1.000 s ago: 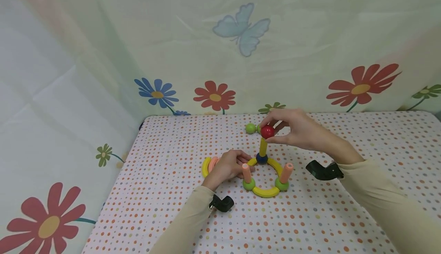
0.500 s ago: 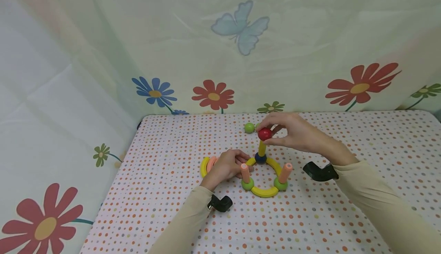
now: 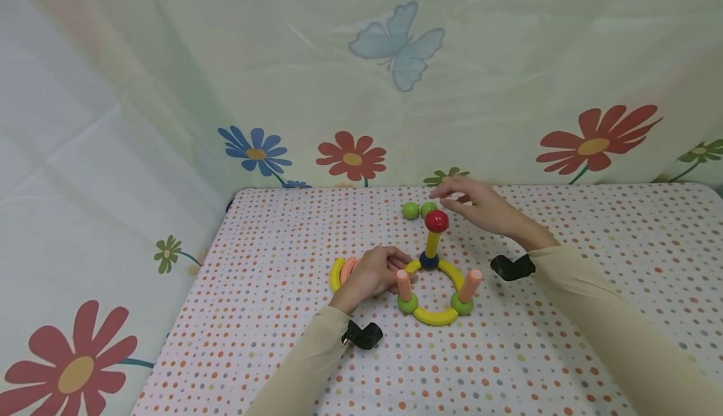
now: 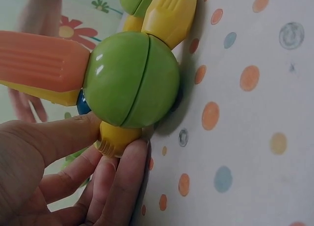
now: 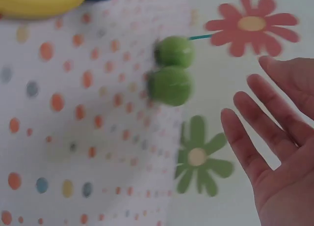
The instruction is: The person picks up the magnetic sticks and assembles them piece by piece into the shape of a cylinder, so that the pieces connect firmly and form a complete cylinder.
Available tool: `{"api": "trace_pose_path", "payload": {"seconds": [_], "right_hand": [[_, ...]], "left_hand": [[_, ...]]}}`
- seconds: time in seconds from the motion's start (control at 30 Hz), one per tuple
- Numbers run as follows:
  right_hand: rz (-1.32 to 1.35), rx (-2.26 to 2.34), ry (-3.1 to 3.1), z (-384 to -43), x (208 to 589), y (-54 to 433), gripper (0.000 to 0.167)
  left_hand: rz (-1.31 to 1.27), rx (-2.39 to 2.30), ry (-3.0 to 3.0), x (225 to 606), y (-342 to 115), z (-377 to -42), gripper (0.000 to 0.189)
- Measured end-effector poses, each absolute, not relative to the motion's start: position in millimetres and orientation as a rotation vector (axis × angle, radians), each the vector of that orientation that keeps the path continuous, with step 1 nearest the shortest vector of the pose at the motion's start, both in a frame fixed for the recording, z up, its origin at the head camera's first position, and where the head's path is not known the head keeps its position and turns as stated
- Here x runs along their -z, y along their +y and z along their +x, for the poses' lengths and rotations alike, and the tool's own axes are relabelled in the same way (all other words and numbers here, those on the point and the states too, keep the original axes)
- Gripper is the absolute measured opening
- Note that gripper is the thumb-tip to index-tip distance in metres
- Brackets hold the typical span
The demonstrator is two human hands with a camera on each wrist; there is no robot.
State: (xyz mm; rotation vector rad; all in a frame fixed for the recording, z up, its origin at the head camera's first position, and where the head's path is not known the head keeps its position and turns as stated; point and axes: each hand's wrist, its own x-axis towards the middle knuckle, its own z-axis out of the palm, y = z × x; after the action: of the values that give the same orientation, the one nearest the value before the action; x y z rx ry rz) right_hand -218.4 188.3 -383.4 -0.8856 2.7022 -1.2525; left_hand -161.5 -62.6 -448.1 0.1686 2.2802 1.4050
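Observation:
A ring of yellow curved bars [image 3: 436, 317] lies on the table, joined by a dark blue ball [image 3: 429, 261] and two green balls [image 3: 407, 304]. From the blue ball rises a yellow rod [image 3: 432, 245] topped by a red ball [image 3: 437, 221]. Coral rods [image 3: 470, 286] stand on both green balls. My left hand [image 3: 371, 273] pinches the ring's left yellow curved bar [image 4: 117, 138] between thumb and fingers, beside a green ball [image 4: 131, 79]. Behind and right of the red ball, my right hand [image 3: 481, 208] is apart from it, fingers extended and holding nothing.
Two loose green balls [image 3: 410, 211] sit side by side near the table's back edge. Left of my left hand lie a spare yellow curved bar [image 3: 337, 274] and a coral curved one [image 3: 348, 268]. A flower-printed cloth [image 3: 282, 77] hangs behind the dotted tabletop [image 3: 271, 240].
My right hand has let go of the red ball, which now stays atop the yellow rod, and has drawn back and away. The left hand keeps its place on the ring.

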Motion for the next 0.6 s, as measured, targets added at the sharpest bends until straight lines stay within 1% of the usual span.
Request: {"api": "trace_pose_path", "payload": {"seconds": [0.1, 0.27, 0.43, 0.6], "right_hand": [[-0.892, 1.188, 2.655, -226.4, 400.6, 187.9, 0.029], [-0.878, 1.157, 2.629, -228.1, 418.6, 185.5, 0.037], [-0.841, 1.088, 2.668, -228.7, 423.5, 184.9, 0.036], [-0.814, 1.012, 2.711, -223.6, 426.0, 187.1, 0.027]], "left_hand": [[0.158, -1.406, 2.269, 448.6, -61.5, -160.3, 0.03], [0.145, -1.398, 2.265, 449.2, -59.8, -157.8, 0.03], [0.138, -1.361, 2.302, 448.1, -58.8, -160.6, 0.029], [0.139, -1.335, 2.323, 447.2, -60.5, -162.4, 0.03]]}}
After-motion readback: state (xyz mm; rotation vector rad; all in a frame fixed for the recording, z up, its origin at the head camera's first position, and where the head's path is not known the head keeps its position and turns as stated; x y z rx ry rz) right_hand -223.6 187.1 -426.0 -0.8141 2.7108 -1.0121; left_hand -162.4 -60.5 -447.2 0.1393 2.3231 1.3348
